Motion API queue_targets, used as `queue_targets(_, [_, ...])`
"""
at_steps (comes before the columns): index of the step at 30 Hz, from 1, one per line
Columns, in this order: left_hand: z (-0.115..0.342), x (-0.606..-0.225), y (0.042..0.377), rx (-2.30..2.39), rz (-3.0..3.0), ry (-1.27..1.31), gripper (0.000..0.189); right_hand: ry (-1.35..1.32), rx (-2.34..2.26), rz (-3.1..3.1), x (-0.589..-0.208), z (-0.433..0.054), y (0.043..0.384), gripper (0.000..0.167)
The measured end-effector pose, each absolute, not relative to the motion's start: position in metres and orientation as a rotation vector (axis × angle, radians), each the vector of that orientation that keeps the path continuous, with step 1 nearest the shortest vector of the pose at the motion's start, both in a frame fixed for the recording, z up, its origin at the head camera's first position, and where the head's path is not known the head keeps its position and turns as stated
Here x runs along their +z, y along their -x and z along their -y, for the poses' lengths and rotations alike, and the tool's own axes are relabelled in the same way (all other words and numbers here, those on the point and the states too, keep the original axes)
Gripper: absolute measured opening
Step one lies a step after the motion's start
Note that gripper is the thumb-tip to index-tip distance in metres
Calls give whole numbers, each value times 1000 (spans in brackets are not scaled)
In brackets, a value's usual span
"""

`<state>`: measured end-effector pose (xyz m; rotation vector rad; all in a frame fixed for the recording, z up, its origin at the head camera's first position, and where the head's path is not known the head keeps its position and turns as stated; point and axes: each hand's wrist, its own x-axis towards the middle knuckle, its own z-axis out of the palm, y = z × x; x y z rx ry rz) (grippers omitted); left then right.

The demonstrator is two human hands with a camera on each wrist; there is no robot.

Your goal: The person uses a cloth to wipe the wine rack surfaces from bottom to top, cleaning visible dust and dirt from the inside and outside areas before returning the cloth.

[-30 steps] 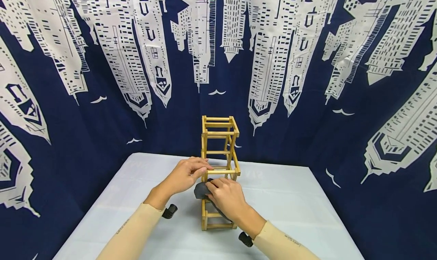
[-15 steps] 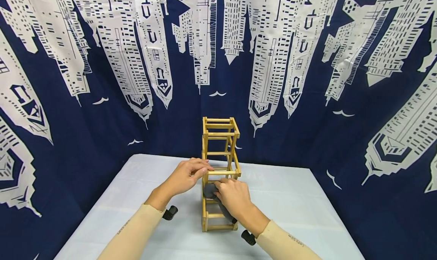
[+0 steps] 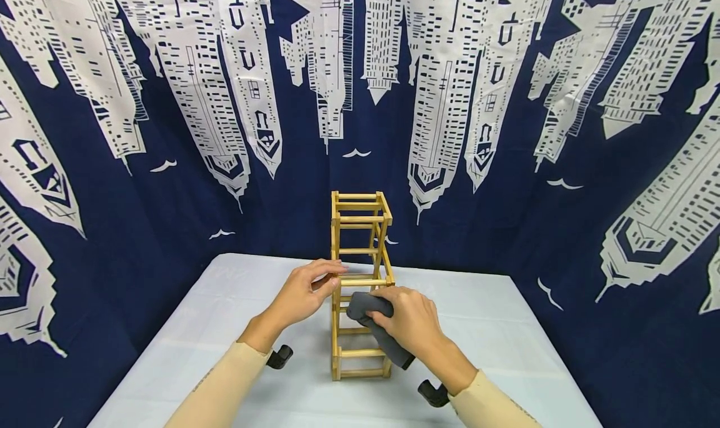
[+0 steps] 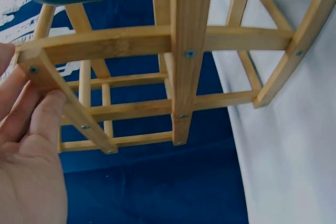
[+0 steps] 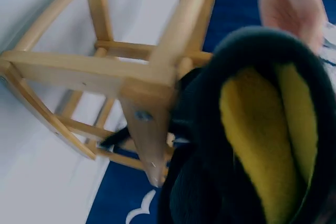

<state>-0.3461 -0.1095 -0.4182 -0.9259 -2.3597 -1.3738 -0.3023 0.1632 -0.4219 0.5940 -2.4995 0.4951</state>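
Observation:
In the head view, a slatted wooden rack (image 3: 362, 355) stands upright on the table. My left hand (image 3: 306, 293) grips its left side at mid-height; the left wrist view shows fingertips (image 4: 48, 111) against the rack's corner. My right hand (image 3: 413, 318) pinches a bunched dark grey cloth (image 3: 388, 340) at the rack's front right side. Up close in the right wrist view, this cloth (image 5: 210, 192) is folded open with a yellow inner face, just beside a rack corner (image 5: 149, 95). Part of the cloth is hidden behind the right hand's fingers.
A white-covered table (image 3: 484, 340) lies under the rack. A dark blue curtain (image 3: 292, 222) with white skyline prints hangs close behind it and on both sides. Black wrist mounts (image 3: 279, 357) sit below the forearms.
My right hand has slid the cloth rightward along the rack's front, from the left post to the right side. The left hand stays at the rack's left side, its fingers shifting slightly.

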Motion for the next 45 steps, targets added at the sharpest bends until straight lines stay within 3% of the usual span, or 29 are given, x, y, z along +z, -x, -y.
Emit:
queue_targets(8, [106,-438,345,-1658,2171,764,34,-794,770,2249,-381,-188,301,40])
queue_targets(14, [111,-452,341,-1718,2195,695,46,-889,828,2172,-356,-175,319,41])
queue_targets(20, [115,-464,340,-1877,2216,618,54,-1088,679,2323,-356,-149,341,35])
queue_targets(25, [113,-474,341,-1844,2257,601,49,-1166,726,2487,-357,-142,349,33])
queue_targets(35, [105,-495,340,-1770,2362,588,50,-1175,864,2523,-371,-147,358,35])
queue_targets(45, [103,-501,343,-1837,2311,653,51,-1153,606,2489,-361,-164,353,31])
